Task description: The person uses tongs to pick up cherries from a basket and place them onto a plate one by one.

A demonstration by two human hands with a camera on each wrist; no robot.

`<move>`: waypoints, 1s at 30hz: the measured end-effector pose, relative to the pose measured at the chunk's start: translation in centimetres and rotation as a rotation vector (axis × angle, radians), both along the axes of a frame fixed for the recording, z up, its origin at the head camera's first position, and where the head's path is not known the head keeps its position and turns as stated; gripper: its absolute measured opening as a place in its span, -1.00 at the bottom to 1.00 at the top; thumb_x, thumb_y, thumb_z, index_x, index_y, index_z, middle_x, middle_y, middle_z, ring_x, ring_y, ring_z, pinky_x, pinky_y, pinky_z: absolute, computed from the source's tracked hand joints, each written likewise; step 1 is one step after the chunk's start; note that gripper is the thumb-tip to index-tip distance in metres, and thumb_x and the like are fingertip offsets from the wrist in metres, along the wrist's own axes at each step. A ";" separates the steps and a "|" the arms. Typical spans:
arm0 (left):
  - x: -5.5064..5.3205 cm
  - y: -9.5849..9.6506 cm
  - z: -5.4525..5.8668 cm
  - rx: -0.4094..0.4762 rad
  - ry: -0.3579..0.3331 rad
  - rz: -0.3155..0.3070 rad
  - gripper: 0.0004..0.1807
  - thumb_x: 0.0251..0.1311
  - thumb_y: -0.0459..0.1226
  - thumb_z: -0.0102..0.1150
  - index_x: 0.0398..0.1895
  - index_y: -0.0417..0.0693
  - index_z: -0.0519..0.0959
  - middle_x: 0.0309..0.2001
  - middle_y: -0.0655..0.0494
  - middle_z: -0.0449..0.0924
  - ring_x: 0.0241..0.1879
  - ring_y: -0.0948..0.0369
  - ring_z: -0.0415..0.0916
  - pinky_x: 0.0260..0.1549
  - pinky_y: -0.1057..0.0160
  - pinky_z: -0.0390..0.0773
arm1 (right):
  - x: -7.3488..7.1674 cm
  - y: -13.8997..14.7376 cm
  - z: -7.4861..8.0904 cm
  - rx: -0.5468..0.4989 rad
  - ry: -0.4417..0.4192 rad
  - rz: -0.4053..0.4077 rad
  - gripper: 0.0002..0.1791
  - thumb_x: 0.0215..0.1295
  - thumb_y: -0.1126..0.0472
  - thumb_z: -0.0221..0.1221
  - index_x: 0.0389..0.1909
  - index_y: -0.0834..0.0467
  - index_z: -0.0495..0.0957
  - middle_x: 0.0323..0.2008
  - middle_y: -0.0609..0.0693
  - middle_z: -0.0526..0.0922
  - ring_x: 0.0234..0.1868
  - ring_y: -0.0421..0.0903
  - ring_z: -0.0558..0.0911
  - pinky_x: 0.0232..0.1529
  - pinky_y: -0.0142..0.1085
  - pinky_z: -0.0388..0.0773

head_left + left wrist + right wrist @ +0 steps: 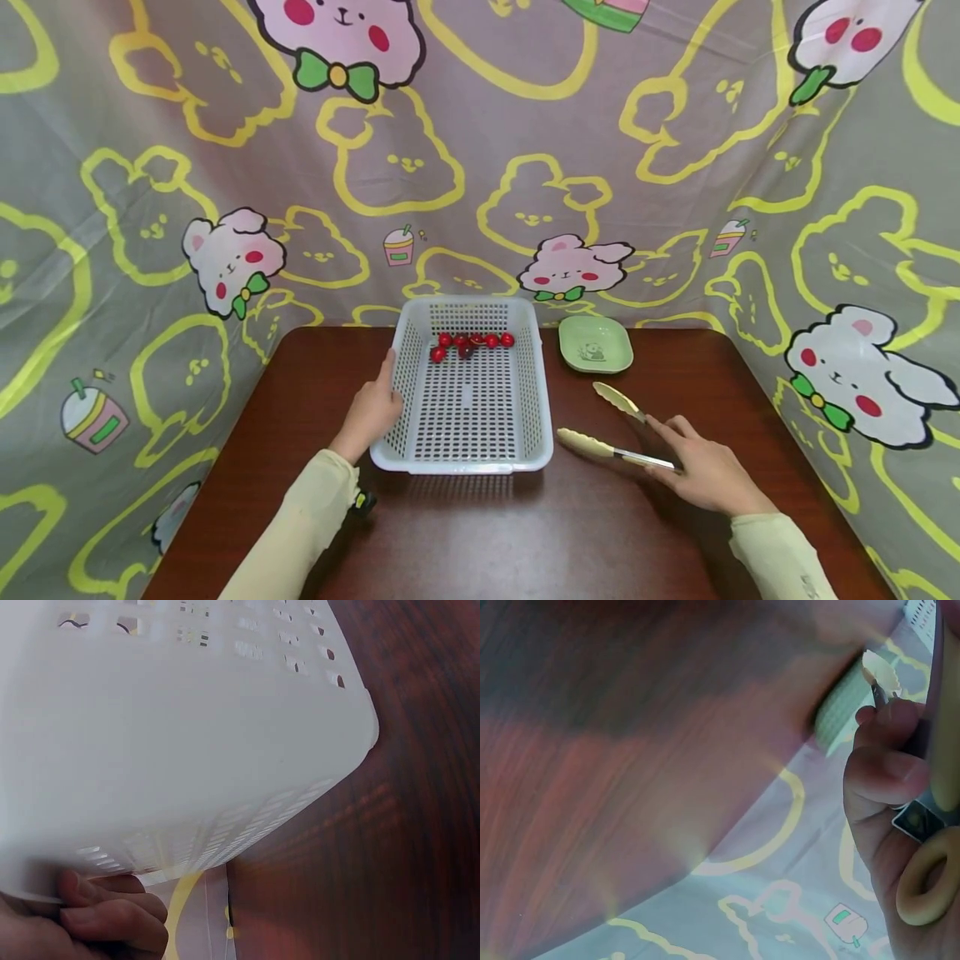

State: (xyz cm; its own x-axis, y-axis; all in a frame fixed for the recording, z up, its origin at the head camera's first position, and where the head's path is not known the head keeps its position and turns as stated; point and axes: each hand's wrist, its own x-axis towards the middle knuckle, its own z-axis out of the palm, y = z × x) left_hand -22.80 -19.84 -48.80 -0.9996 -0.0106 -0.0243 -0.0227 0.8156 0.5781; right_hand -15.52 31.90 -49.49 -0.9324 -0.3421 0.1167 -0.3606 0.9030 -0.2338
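A white plastic basket with slotted walls stands on the brown table, several small red cherry-like fruits lying near its far end. My left hand grips the basket's left rim; in the left wrist view its curled fingers show below that rim. In my right hand is a pair of tongs with cream scalloped tips and metal arms. The tips are spread apart above the table, right of the basket, with nothing between them. A cream ring at the tongs' end shows in the right wrist view.
A square light-green dish with a panda print stands right of the basket, beyond the tongs. Patterned grey cloth hangs behind the table and along both its sides.
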 end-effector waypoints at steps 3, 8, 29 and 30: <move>0.0 0.0 0.1 -0.006 0.008 -0.002 -0.13 0.41 -0.34 -0.04 0.70 -0.06 -0.17 -0.61 -0.05 0.44 -0.70 0.11 0.40 -0.61 0.20 0.42 | 0.0 0.0 0.4 0.004 0.015 0.005 -0.18 0.21 -0.11 0.41 0.45 0.09 0.44 -0.02 -0.06 0.48 -0.51 -0.33 0.44 -0.49 -0.22 0.39; 0.0 0.0 0.1 0.001 0.009 -0.004 -0.13 0.41 -0.34 -0.05 0.70 -0.07 -0.17 -0.61 -0.04 0.44 -0.71 0.11 0.41 -0.62 0.20 0.43 | 0.0 0.0 1.0 0.001 0.024 -0.004 -0.20 0.26 -0.12 0.38 0.46 0.11 0.43 -0.03 -0.04 0.48 -0.52 -0.33 0.40 -0.48 -0.23 0.37; 0.0 0.0 0.0 0.011 -0.009 0.004 -0.12 0.41 -0.33 -0.04 0.71 -0.01 -0.18 -0.60 -0.04 0.44 -0.71 0.09 0.40 -0.62 0.20 0.41 | -0.1 -1.2 4.0 -0.131 0.025 -0.047 -0.22 0.38 -0.13 0.29 0.52 0.09 0.34 0.08 0.03 0.50 -0.33 -0.17 0.49 -0.36 -0.13 0.39; 0.0 0.0 0.0 0.011 -0.009 0.001 -0.12 0.41 -0.33 -0.04 0.71 -0.01 -0.18 -0.60 -0.03 0.44 -0.71 0.10 0.40 -0.63 0.20 0.41 | -0.1 -1.3 4.1 -0.145 0.017 -0.050 -0.22 0.39 -0.13 0.28 0.52 0.10 0.33 0.09 0.04 0.50 -0.31 -0.15 0.49 -0.34 -0.12 0.39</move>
State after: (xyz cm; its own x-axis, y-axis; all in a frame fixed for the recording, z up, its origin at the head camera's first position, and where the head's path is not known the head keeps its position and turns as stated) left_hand -22.75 -19.82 -48.82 -0.9994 -0.0111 -0.0335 -0.0287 0.8089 0.5872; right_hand -15.58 30.57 -45.37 -0.9453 -0.2741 0.1770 -0.3212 0.8771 -0.3572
